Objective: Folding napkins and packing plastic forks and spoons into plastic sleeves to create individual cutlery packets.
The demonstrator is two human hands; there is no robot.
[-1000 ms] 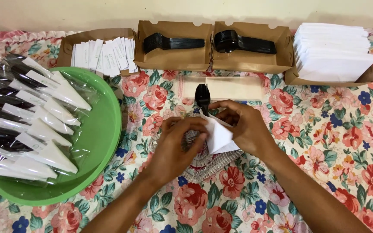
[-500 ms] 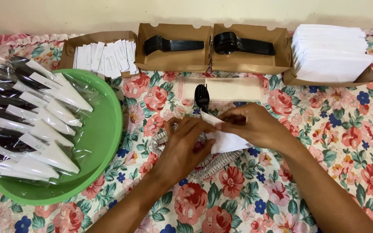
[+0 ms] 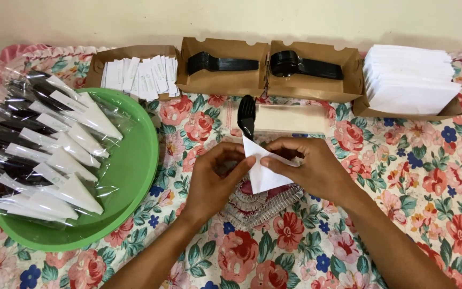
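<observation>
Both hands mid-table over the floral cloth [image 3: 402, 176], w/ a folded white napkin [image 3: 262, 170] between them. Left hand [image 3: 213, 179] pinches its left edge, right hand [image 3: 310, 168] pinches the right side, so both closed on it. A black plastic fork [image 3: 246, 115] sticks out of the napkin toward 12 o'clock. Clear wrappers [image 3: 260, 206] lie under the hands. At 9 o'clock: green bowl [image 3: 135, 176] w/ wrapped cutlery packs [image 3: 54, 155]. Along 12 o'clock: cardboard trays w/ small paper packets [image 3: 140, 75], black forks [image 3: 223, 64], black spoons [image 3: 306, 65], and at 2 o'clock a napkin stack [image 3: 407, 77]
</observation>
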